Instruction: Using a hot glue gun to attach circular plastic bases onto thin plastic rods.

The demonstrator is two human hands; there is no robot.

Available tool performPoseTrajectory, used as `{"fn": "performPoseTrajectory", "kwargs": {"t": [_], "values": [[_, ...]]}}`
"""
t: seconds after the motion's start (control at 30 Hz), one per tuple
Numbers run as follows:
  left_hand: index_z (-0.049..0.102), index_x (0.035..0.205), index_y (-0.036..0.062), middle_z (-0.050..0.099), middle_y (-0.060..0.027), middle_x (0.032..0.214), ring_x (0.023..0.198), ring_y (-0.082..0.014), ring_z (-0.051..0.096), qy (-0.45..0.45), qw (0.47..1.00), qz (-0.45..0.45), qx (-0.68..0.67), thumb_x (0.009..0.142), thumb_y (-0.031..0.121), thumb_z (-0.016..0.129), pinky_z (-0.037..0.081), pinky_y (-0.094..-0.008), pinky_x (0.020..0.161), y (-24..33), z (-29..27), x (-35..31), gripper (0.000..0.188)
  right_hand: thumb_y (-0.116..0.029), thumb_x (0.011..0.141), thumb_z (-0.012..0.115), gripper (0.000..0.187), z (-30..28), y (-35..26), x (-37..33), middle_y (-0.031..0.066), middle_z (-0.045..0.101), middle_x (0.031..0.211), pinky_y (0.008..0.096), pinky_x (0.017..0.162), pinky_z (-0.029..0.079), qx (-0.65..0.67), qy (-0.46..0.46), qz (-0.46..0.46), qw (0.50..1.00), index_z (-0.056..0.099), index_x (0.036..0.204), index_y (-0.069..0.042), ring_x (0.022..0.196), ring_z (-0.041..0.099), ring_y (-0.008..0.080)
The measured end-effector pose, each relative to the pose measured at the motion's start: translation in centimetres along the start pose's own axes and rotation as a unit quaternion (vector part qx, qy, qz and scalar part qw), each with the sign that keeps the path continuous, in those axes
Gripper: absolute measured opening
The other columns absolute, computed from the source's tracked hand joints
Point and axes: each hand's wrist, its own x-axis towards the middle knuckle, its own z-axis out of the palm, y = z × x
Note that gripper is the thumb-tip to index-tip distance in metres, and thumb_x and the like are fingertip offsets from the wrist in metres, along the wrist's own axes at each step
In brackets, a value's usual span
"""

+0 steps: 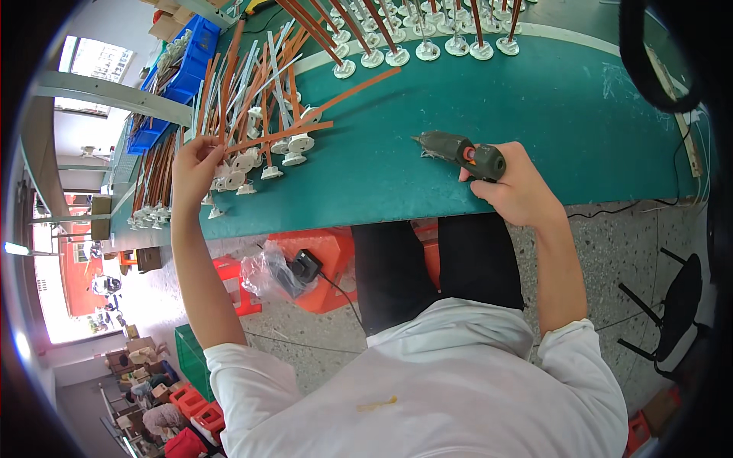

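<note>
A dark green glue gun (462, 153) is gripped in my right hand (515, 183), its nozzle pointing left above the green table (366, 168). My left hand (197, 169) reaches into a heap of brown and silvery sticks with white round bases (294, 145). Its thumb and fingers are pinched together at a brown stick (282, 133) that slants to the right; the exact hold is partly hidden among the other sticks. Another brown stick (355, 90) juts out of the heap over the table.
Several brown sticks standing upright on white bases (397, 55) fill the far side. Blue bins (191, 65) line the far left. Below the table edge are a red stool (317, 267), a clear plastic bag (271, 271) and a black adapter (307, 263). A black chair (676, 309) stands at right.
</note>
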Motion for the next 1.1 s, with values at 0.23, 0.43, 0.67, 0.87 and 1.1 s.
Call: {"fn": "performPoseTrajectory", "kwargs": {"t": [0.23,0.43,0.67,0.87,1.1], "values": [[0.065,0.106,-0.0026,0.072,-0.0080,0.088,0.080,-0.0108,0.066,0.155,0.972,0.062,-0.164,0.096,0.009,0.066,0.049,-0.0239,0.073,2.4,0.9,-6.5,0.016,0.002,0.073,0.061,0.014,0.0,1.1,0.1,0.0018,0.058,0.067,0.0266,0.055,0.042,0.048,0.002,0.029,0.998,0.068,0.085,0.000,0.060,0.052,0.0088],[0.065,0.107,0.0012,0.074,-0.0097,0.092,0.084,-0.0104,0.067,0.169,0.941,0.088,-0.279,0.094,0.004,0.068,0.049,-0.0222,0.075,7.3,7.5,-11.0,0.014,0.004,0.079,0.064,0.022,-0.3,2.6,-1.0,0.0055,0.070,0.091,0.0236,0.057,0.049,0.163,0.037,0.029,0.985,0.070,0.100,0.000,0.066,0.059,0.0088],[0.070,0.109,-0.0035,0.074,-0.0104,0.094,0.086,-0.0123,0.068,0.133,0.934,0.044,-0.329,0.092,0.000,0.070,0.052,-0.0230,0.079,10.5,13.1,-13.1,0.018,0.004,0.080,0.066,0.022,1.8,3.1,-2.5,0.0048,0.071,0.085,0.0243,0.061,0.049,0.181,0.082,-0.050,0.979,0.071,0.102,0.004,0.068,0.061,0.0083],[0.073,0.103,-0.0080,0.075,-0.0120,0.093,0.085,-0.0136,0.071,0.152,0.956,0.085,-0.237,0.087,-0.003,0.073,0.055,-0.0248,0.080,11.2,14.8,-12.7,0.016,0.002,0.083,0.066,0.019,5.6,2.0,-5.0,0.0109,0.072,0.100,0.0305,0.076,0.054,0.134,0.048,-0.079,0.987,0.068,0.102,0.002,0.083,0.068,0.0181],[0.074,0.106,-0.0054,0.075,-0.0082,0.084,0.077,-0.0121,0.072,0.143,0.962,0.068,-0.224,0.085,-0.003,0.075,0.056,-0.0229,0.075,11.7,14.6,-12.2,0.021,-0.002,0.074,0.081,0.025,10.2,1.7,-4.2,0.0113,0.064,0.076,0.0301,0.053,0.046,0.018,0.046,-0.189,0.981,0.065,0.092,0.002,0.059,0.061,0.0250]]}}
